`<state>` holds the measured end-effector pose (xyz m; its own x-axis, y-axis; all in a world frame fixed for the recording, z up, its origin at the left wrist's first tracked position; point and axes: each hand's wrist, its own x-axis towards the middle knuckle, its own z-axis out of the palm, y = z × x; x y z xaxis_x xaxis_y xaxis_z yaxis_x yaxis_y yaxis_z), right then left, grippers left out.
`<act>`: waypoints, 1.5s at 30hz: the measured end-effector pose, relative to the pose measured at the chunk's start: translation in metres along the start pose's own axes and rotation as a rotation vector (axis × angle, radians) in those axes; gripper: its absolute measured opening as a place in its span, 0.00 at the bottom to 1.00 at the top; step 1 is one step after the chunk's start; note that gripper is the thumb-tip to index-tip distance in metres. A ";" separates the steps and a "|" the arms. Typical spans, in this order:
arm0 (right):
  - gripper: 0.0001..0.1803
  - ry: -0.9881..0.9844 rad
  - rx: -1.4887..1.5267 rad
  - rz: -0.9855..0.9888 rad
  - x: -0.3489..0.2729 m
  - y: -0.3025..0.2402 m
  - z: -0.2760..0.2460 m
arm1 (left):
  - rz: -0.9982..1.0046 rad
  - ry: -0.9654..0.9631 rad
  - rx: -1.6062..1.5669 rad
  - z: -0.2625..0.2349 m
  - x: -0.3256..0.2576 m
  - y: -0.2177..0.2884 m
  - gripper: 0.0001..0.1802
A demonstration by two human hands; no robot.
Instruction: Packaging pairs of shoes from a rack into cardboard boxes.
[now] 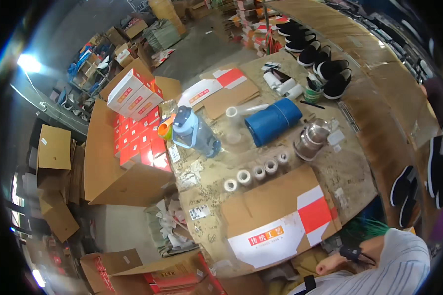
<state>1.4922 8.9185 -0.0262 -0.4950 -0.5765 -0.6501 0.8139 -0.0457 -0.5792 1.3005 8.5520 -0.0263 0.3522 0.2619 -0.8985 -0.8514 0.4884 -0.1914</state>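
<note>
My right hand (329, 265) is low at the right, beside the table's near edge, with a black band around the wrist. Its fingers are too small and blurred to read, and no held thing shows. My left hand is out of sight. Nearest to the right hand lies a flat shoebox blank (266, 202), brown with white and red printed panels, on the worn table (209, 194). Beyond it stands a row of several small white rolls (243, 177). Farther back are a steel kettle (312, 140), a rolled blue sheet (273, 120) and a blue plastic jug (197, 133).
Left of the table, a large open carton (125, 184) holds red shoeboxes, with white ones (133, 96) stacked on top. Black slip-on shoes (337, 81) line a bench (386, 88) at the right. Another open carton (115, 263) stands at lower left. More cardboard (231, 96) lies on the table's far side.
</note>
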 end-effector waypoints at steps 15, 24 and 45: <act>0.14 0.021 0.162 0.056 0.075 0.139 -0.058 | 0.701 0.049 0.950 0.019 0.118 0.045 0.17; 0.13 0.472 -0.327 0.115 0.130 0.206 -0.079 | 1.131 0.759 1.189 -0.004 0.206 0.063 0.25; 0.09 0.993 -0.828 -0.886 0.028 0.142 -0.006 | 1.291 0.673 1.429 0.074 0.148 -0.036 0.18</act>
<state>1.5918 8.9004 -0.1293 -0.9731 0.1528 0.1721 -0.0555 0.5702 -0.8197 1.4121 8.6342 -0.1229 -0.5385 0.7988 -0.2680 0.5307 0.5686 0.6285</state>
